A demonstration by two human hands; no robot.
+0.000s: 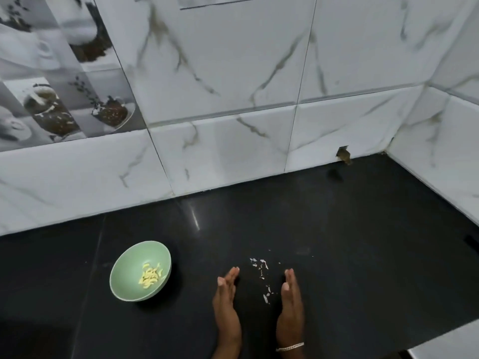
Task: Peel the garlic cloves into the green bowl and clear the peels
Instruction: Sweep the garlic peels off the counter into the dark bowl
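Standing on their outer edges near the bottom centre of the frame, the left hand (226, 304) and the right hand (290, 307) face each other palm to palm, fingers straight and close together, the two hands apart and gripping nothing. A silvery chain bracelet (290, 347) circles the right wrist. Between the palms lies a thin scatter of white, papery garlic peels (261, 275), small flakes and slivers strung out in a loose line, none of them touching either hand. They lie on a glossy black stone countertop (337, 242). To the lower left, well clear of the left hand, stands a round pale green bowl (129, 265) with a smooth matte wall; a small heap of pale yellow peeled garlic cloves (151, 275), narrow and curved, sits at its bottom. Behind the counter rise white marble-look wall tiles (233, 73) with grey veins, and a grey printed tile panel (51, 86) fills the upper left.
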